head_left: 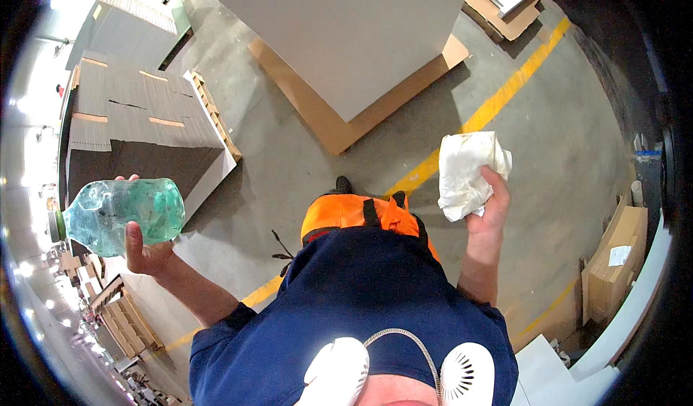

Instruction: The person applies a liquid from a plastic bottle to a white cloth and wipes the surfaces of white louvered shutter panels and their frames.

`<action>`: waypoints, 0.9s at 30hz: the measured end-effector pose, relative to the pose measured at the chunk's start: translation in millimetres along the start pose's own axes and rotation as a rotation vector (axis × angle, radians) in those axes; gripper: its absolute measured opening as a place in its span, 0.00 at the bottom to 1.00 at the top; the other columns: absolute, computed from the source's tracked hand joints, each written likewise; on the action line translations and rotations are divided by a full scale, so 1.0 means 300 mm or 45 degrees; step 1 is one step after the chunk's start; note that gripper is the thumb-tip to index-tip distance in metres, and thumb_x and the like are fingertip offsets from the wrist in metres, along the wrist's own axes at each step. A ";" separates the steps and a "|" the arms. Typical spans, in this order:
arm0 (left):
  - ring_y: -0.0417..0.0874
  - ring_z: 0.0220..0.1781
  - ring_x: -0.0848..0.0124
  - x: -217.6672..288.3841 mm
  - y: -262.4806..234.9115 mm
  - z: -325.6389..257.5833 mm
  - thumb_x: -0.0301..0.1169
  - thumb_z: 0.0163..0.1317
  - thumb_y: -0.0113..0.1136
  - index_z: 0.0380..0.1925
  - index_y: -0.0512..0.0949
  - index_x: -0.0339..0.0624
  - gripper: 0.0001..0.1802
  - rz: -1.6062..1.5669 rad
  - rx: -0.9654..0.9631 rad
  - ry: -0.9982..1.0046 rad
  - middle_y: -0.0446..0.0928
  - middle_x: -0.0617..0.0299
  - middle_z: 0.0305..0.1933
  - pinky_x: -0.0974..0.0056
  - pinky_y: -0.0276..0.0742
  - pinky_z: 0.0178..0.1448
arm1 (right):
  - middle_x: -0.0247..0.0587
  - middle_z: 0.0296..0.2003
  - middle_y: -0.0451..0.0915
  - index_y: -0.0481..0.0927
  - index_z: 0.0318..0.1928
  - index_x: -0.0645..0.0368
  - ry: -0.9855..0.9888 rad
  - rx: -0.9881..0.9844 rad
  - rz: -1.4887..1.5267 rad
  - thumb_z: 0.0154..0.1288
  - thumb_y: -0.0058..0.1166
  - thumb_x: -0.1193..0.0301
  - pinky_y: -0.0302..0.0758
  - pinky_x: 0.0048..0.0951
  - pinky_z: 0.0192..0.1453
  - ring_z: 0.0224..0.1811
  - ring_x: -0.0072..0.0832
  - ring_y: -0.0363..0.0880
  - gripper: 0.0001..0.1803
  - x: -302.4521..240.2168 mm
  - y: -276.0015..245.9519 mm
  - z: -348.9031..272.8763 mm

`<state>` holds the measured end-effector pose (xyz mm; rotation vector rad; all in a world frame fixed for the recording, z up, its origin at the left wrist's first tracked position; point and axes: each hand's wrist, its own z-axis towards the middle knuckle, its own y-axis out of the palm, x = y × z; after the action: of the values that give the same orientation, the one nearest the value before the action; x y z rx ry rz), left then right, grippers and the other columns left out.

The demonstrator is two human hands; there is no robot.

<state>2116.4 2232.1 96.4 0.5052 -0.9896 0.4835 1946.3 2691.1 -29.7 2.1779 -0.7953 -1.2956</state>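
Out to the left, my left hand (148, 254) grips a clear greenish plastic bottle (126, 215). The bottle lies on its side in the hand, its green cap (58, 224) pointing left; the thumb is on the near side and some fingers are hidden behind it. On the right, my right hand (491, 207) pinches a crumpled, folded white cloth (468, 171), thumb over its front. Both hands are held up above the floor, well apart from each other, and neither touches any of the stacks around.
Ahead stands a tall grey panel stack (354, 38) on a brown cardboard sheet (336, 135). Stacked grey boards (137, 117) on a wooden pallet (213, 114) are at left. A yellow line (505, 92) crosses the concrete floor. Cardboard boxes (613, 269) lean at far right.
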 end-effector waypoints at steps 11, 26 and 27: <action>0.66 0.65 0.39 -0.063 0.090 -0.021 0.36 0.53 0.57 0.68 0.49 0.33 0.45 -0.339 0.004 -0.230 0.60 0.36 0.65 0.37 0.68 0.64 | 0.47 0.53 0.75 0.65 0.62 0.63 0.042 0.051 0.034 0.60 0.52 0.71 0.76 0.42 0.56 0.54 0.41 0.76 0.28 0.005 -0.011 0.007; 0.67 0.63 0.37 -0.325 0.309 0.028 0.52 0.51 0.56 0.66 0.55 0.30 0.49 -0.668 -0.176 -0.556 0.63 0.38 0.64 0.36 0.60 0.67 | 0.51 0.54 0.75 0.64 0.62 0.66 -0.059 0.119 0.152 0.62 0.47 0.73 0.74 0.43 0.61 0.57 0.44 0.75 0.27 0.026 -0.082 0.065; 0.68 0.61 0.38 -0.358 0.360 0.009 0.52 0.50 0.57 0.66 0.55 0.31 0.49 -0.611 -0.201 -0.602 0.63 0.38 0.63 0.37 0.62 0.66 | 0.51 0.54 0.74 0.64 0.62 0.66 -0.073 0.137 0.144 0.62 0.47 0.72 0.74 0.43 0.61 0.57 0.44 0.75 0.27 0.032 -0.088 0.072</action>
<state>2000.6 2298.9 23.1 0.7067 -1.2947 -0.1548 1936.9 2701.2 -62.4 2.1518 -1.0172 -1.2908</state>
